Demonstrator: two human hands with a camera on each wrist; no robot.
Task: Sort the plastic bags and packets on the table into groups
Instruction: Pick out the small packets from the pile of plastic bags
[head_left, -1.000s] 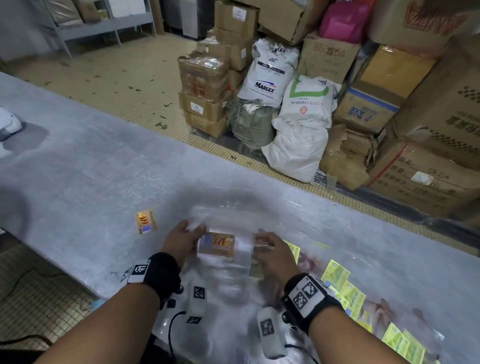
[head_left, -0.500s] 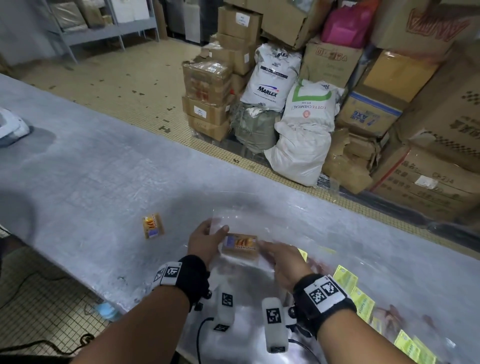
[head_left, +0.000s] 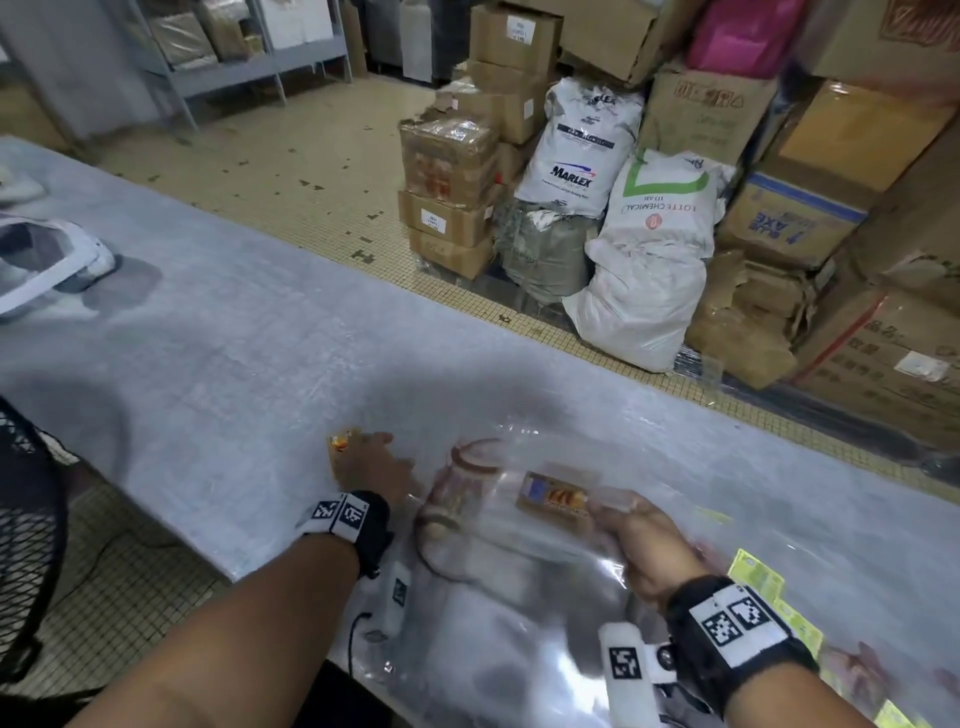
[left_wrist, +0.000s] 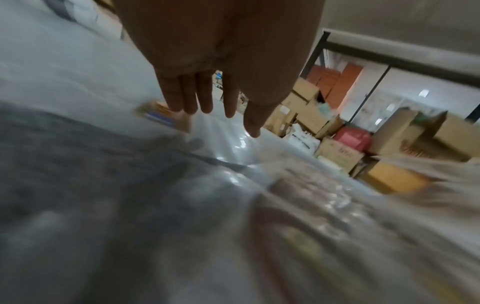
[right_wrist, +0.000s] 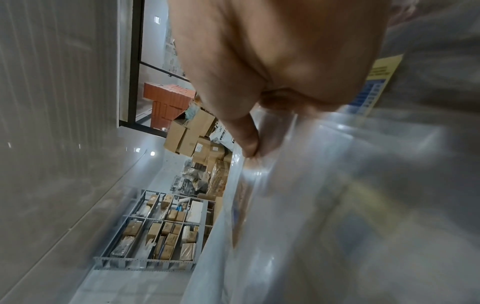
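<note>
Meanwhile the left hand (head_left: 371, 467), its grip apart with fingers (left_wrist: 205, 96) straight, is reaching over the small orange packet (head_left: 343, 441) lying near the tabletop's (head_left: 218, 364) near edge, while the right hand (head_left: 641, 535) is pinching a clear plastic bag (head_left: 519, 540) holding an orange label (head_left: 553, 496) just beside it.

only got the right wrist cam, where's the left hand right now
observer: The left hand reaches left of the bags, at a small orange packet lying alone on the table.
operator: gripping it
observer: No. The left wrist view shows its fingers straight, tips at the packet; contact is unclear.
operator: what's past my thumb
observer: An orange-and-blue label inside the clear bag that the right hand pinches.
</note>
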